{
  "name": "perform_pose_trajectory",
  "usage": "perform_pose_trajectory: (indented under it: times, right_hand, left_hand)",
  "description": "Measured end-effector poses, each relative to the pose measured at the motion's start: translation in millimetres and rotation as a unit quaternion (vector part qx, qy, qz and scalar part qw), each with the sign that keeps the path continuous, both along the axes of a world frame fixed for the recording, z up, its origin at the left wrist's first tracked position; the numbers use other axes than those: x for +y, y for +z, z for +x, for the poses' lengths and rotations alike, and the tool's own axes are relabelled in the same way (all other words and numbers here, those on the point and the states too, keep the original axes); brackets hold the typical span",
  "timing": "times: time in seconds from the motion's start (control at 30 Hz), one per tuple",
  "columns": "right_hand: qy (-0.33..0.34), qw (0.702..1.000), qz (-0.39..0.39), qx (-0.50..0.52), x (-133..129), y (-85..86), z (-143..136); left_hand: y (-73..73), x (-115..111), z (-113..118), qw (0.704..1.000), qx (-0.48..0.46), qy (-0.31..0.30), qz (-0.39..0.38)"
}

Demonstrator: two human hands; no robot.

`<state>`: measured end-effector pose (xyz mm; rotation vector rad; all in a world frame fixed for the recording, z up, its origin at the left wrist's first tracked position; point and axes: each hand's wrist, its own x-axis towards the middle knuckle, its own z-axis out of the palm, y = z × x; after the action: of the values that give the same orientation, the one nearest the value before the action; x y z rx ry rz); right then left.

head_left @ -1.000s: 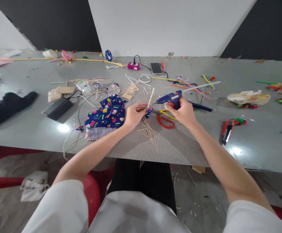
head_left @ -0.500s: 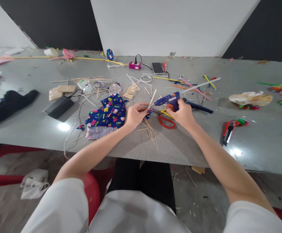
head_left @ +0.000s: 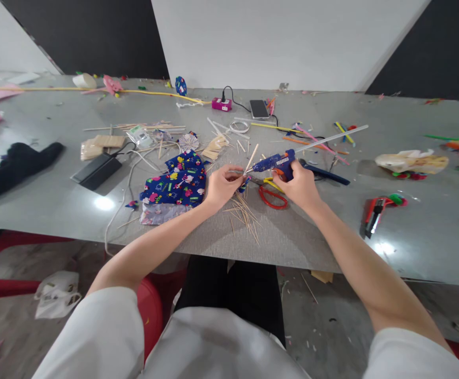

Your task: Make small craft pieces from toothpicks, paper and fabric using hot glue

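My right hand (head_left: 299, 181) is closed round the grip of a blue hot glue gun (head_left: 273, 162) with an orange trigger. A long clear glue stick (head_left: 332, 137) sticks out of its back end. The gun's nozzle points left, close to a pale wooden stick (head_left: 252, 158) that slants up from my left hand (head_left: 224, 185). Thumb and fingers of that hand pinch the stick, and a small piece of blue patterned fabric (head_left: 245, 184) shows at the fingertips. Whether the nozzle touches the stick I cannot tell. Red-handled scissors (head_left: 272, 199) lie below the gun.
Folded blue patterned fabric (head_left: 176, 181) lies left of my left hand. Thin wooden skewers (head_left: 245, 218) are scattered in front. A black box (head_left: 97, 171) with cords sits at left, a red utility knife (head_left: 375, 216) at right. Behind are a phone (head_left: 259, 109) and a magenta power adapter (head_left: 221, 104).
The view has shifted slightly. Both hands keep their holds, and the glue gun's nozzle stays by the wooden stick with little visible movement.
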<state>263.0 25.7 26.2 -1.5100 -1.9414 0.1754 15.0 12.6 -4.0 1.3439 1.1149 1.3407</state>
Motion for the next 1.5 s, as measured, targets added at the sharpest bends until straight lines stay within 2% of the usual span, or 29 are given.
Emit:
perform_pose_trajectory:
  times: [0.77, 1.07, 1.5]
  right_hand:
    - [0.000, 1.000, 0.013, -0.018, 0.8, -4.9, 1.7]
    - [0.002, 1.000, 0.008, -0.018, -1.6, -1.9, 0.3]
    - [0.000, 1.000, 0.015, -0.023, -0.5, -4.8, 2.0]
  left_hand:
    - [-1.1, -1.6, -0.9, 1.000, 0.021, 0.008, 0.015]
    - [0.8, -2.2, -1.5, 0.999, 0.042, 0.015, 0.025]
    - [0.7, -2.1, -1.6, 0.999, 0.028, 0.018, 0.020]
